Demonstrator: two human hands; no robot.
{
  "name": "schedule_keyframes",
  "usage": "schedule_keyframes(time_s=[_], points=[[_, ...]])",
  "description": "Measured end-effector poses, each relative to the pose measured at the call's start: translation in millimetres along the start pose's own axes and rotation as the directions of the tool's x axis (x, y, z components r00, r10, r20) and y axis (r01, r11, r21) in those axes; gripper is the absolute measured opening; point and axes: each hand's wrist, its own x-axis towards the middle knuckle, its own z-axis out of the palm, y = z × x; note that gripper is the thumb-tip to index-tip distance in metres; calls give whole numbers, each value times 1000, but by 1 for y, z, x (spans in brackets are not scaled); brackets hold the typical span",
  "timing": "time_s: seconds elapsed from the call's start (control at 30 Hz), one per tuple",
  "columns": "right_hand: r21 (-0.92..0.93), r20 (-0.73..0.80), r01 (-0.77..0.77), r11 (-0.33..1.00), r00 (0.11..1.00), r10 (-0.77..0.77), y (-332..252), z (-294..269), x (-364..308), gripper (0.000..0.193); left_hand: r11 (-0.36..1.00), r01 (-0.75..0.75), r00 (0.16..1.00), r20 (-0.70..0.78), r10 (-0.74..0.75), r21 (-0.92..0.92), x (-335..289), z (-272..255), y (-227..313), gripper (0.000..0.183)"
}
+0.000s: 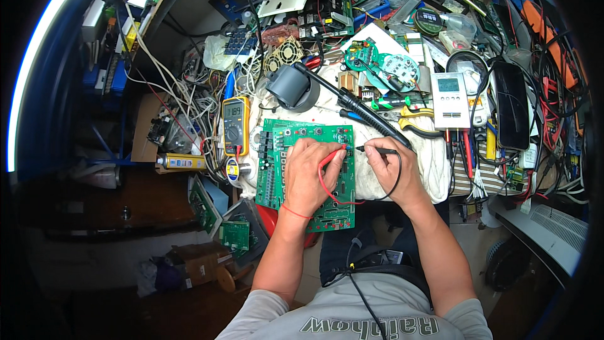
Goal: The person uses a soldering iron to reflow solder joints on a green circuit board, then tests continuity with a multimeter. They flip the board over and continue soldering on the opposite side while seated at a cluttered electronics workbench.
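Grey shirt cloth [340, 311] is seen nearest the camera; beyond it, a green, rectangular, component-studded circuit board [345, 184] is laid at the front edge of a rumpled white cloth [434, 173]. A slim red plastic probe [328, 158] is pinched in the left hand [307, 175], a slim black plastic probe [380, 150] in the right hand [404, 175]. Lightness, stiffness and some fragility may be expected; the board is best gripped by its edges

Two hands [306, 175] [397, 174], two held probes [329, 159] [384, 150] — one yellow multimeter [235, 127].
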Motion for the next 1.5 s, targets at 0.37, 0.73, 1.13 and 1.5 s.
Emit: schedule_keyframes(time_s=[0.37, 0.73, 1.13, 1.5], points=[[-11, -10, 15, 1000, 1000, -15, 0, 0, 0, 12, 1000, 8, 1000, 3, -8, -12, -2, 2, -2, 10], [18, -29, 2, 1000, 1000, -1, 1, 2, 0, 11, 999, 27, 1000, 11, -27, -24, -2, 1, -1, 10], [58, -52, 24, 998, 998, -21, 0, 2, -2, 9, 994, 65, 995, -71, -72, -92, -11, -8, -1, 13], [47, -98, 62, 997, 994, -58, 2, -1, -3, 11, 985, 7, 988, -153, -33, -170, -43, -24, 9, 18]])
